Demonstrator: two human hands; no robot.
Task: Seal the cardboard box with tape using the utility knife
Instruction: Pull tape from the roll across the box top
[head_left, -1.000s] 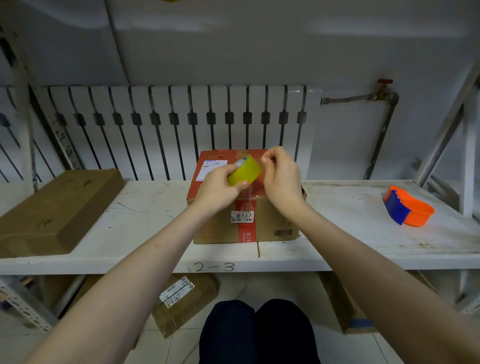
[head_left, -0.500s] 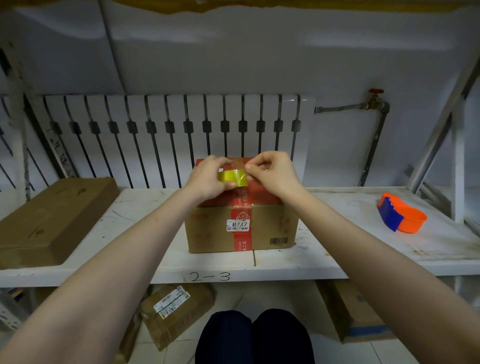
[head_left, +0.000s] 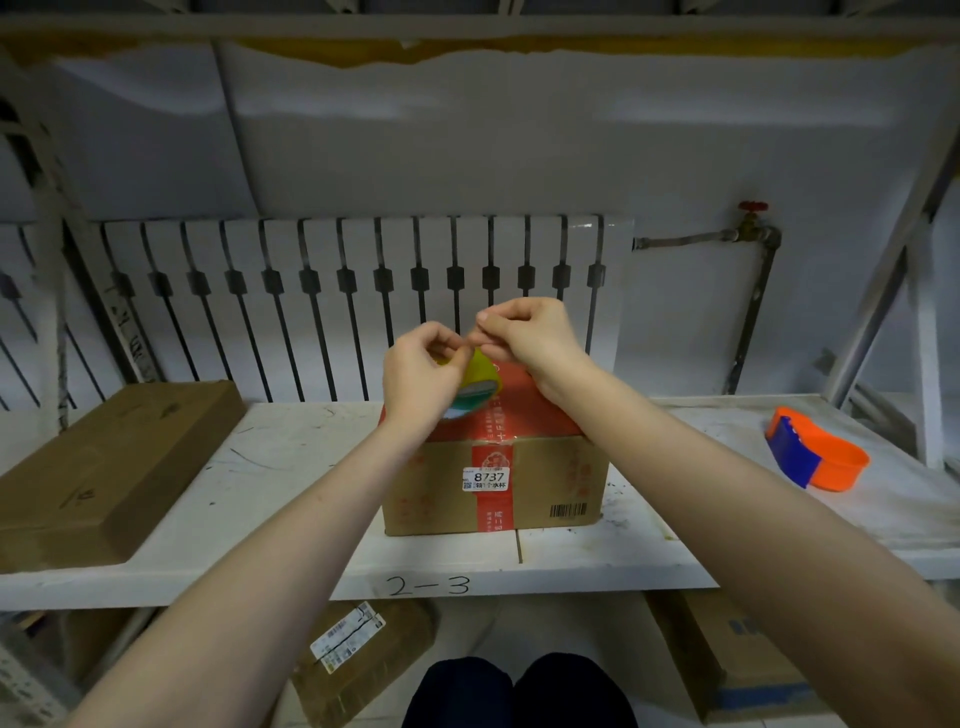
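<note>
Left hand grips the yellow tape roll above the box, which sits mid-shelf. Right hand, at the roll's one o'clock, has fingertips pinched together at the roll's edge; whether they hold tape is unclear. Orange dispenser lies far off at three o'clock.

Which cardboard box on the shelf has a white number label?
The middle box, under both hands, labelled 8737; the flat box at left shows none.

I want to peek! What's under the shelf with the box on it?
Under the shelf: a labelled parcel, another box with blue tape, and dark-clothed knees. Arms cover the rest.
</note>
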